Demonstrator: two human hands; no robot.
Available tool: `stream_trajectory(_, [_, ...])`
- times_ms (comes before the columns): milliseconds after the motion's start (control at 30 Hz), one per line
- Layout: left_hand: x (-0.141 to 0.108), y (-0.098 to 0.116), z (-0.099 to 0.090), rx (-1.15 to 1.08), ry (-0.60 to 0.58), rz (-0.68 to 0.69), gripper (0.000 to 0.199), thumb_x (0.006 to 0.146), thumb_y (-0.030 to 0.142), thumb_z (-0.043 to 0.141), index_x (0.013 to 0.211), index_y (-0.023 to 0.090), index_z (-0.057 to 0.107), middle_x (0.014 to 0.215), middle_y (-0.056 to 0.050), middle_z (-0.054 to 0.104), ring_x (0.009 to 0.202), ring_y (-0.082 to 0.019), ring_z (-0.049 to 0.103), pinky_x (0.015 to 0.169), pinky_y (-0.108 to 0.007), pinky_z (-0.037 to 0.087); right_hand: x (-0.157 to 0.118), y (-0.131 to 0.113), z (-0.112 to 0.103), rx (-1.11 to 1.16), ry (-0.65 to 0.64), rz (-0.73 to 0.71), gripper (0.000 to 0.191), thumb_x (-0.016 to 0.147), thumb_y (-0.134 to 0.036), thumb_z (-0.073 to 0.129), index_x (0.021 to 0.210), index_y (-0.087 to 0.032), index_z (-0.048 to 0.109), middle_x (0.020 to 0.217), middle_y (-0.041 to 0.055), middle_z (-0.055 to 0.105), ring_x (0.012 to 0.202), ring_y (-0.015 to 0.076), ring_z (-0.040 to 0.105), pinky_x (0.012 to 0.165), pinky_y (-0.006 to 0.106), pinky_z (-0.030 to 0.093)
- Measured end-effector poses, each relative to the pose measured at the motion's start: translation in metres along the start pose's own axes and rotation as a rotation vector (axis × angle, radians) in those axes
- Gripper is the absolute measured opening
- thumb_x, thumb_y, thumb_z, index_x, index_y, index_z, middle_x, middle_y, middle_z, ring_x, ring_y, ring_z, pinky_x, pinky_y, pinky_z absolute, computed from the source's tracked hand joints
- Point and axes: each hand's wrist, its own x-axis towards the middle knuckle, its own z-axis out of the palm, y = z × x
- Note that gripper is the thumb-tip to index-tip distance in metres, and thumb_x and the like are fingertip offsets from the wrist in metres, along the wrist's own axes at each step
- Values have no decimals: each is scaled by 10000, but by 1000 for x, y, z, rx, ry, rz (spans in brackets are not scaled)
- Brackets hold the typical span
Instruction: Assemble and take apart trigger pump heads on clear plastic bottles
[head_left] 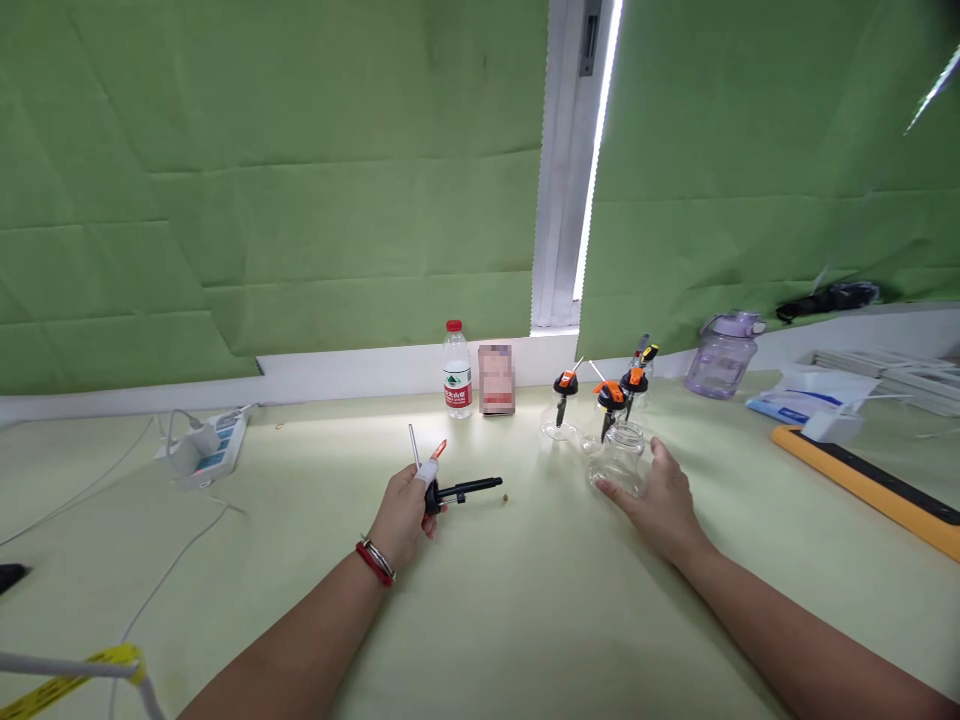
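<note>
My left hand [405, 508] is closed on a black pump head [433, 497] with an orange tip, a thin metal-looking rod and a black tube pointing right. My right hand [660, 502] grips a clear glass jar [618, 462] with an open mouth, standing on the table, thumb in front and fingers behind. Just behind that jar are several clear containers with black and orange heads, among them a left one [565, 384], a middle one [611, 396] and a right one [634, 380]. A tiny brown bit [505, 498] lies beyond the black tube's end.
A red-capped water bottle [457, 372] and a pink box [496, 380] stand by the wall. At the right are a purple bottle [723, 354], a tissue pack [814, 395] and an orange-black bar [870, 485]. A power strip [225, 445] with cables lies left.
</note>
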Motion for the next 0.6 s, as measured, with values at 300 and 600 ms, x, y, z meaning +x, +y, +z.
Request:
stream_trajectory(300, [-7, -1, 8, 91, -144, 17, 382, 780, 550, 508, 663, 195, 429, 458, 41, 516, 258, -70, 376, 261, -185, 298, -49, -69, 1, -159, -108, -975, 542, 862, -284, 527, 1366, -264, 328, 1426, 110, 378, 1348, 334, 237, 1056, 555, 201])
stream_trajectory(600, [-22, 8, 10, 128, -66, 294, 373, 869, 487, 371, 1092, 194, 432, 748, -15, 599, 473, -127, 545, 510, -302, 506, -42, -129, 16, -25, -274, -948, 316, 890, -96, 363, 1116, -160, 574, 881, 107, 645, 793, 230, 554, 797, 410, 401])
